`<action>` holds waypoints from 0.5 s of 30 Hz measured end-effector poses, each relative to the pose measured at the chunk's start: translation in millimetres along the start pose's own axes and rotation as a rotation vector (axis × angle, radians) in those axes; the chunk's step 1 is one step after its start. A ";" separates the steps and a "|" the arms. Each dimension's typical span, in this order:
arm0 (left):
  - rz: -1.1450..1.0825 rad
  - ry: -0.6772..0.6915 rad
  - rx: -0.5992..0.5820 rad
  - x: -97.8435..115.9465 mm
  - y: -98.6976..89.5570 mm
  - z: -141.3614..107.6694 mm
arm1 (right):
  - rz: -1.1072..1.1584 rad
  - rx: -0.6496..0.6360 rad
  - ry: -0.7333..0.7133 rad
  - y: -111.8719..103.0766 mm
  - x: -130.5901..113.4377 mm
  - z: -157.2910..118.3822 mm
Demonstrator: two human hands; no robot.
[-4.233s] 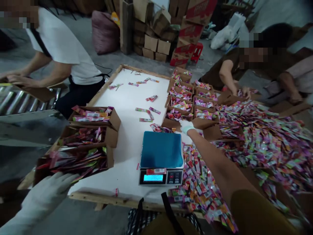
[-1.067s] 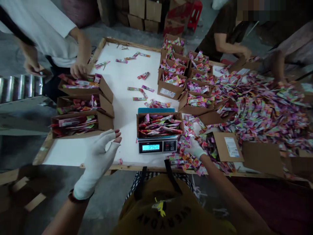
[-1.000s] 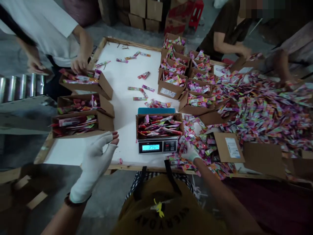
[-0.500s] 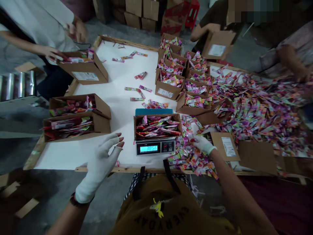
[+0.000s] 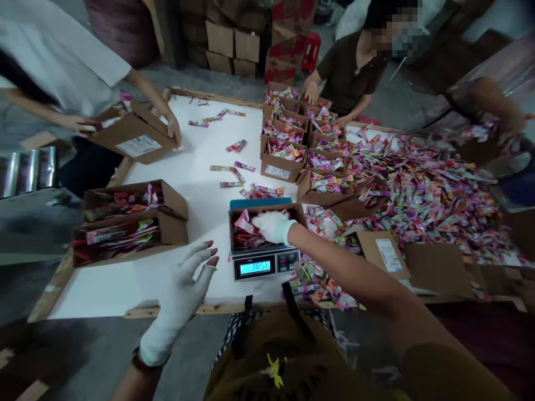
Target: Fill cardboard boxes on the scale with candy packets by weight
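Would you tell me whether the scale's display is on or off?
On: the scale's display glows bright blue, with dark digits showing, beneath the open box.

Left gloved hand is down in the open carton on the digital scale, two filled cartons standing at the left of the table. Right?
Wrong hand: the head view shows the right gloved hand in the open carton on the digital scale. Two filled cartons do stand at the left of the table.
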State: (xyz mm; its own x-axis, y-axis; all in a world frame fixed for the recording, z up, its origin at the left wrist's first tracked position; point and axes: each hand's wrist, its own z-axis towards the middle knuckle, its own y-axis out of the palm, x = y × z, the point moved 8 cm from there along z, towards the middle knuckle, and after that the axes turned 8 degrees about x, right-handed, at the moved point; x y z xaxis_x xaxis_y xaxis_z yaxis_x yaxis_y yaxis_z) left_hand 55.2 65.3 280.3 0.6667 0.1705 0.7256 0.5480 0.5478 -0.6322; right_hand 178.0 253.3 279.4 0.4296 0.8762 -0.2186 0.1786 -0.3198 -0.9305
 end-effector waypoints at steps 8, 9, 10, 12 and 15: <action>0.049 -0.217 -0.035 -38.1 -15.5 -23.4 | 0.381 0.295 -0.041 -28.9 33.8 -54.1; 0.049 -0.226 -0.035 -38.2 -14.7 -22.3 | 0.468 0.427 -0.042 -40.2 44.8 -73.6; 0.043 -0.227 -0.035 -36.7 -13.4 -19.7 | 0.543 0.561 -0.003 -46.6 60.8 -94.7; 0.025 -0.198 -0.026 -28.2 -11.1 -9.9 | 0.617 0.766 0.189 -36.5 102.2 -137.5; 0.028 -0.088 0.000 -4.7 -9.9 13.7 | 0.493 0.647 0.567 39.4 149.1 -181.7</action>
State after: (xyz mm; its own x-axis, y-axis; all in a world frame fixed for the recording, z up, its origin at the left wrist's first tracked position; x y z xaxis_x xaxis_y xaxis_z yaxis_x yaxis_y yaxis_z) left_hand 39.8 70.4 286.9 0.6343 0.2572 0.7291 0.5302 0.5416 -0.6523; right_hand 409.9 305.7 263.6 0.7162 0.3414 -0.6087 -0.5793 -0.1955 -0.7913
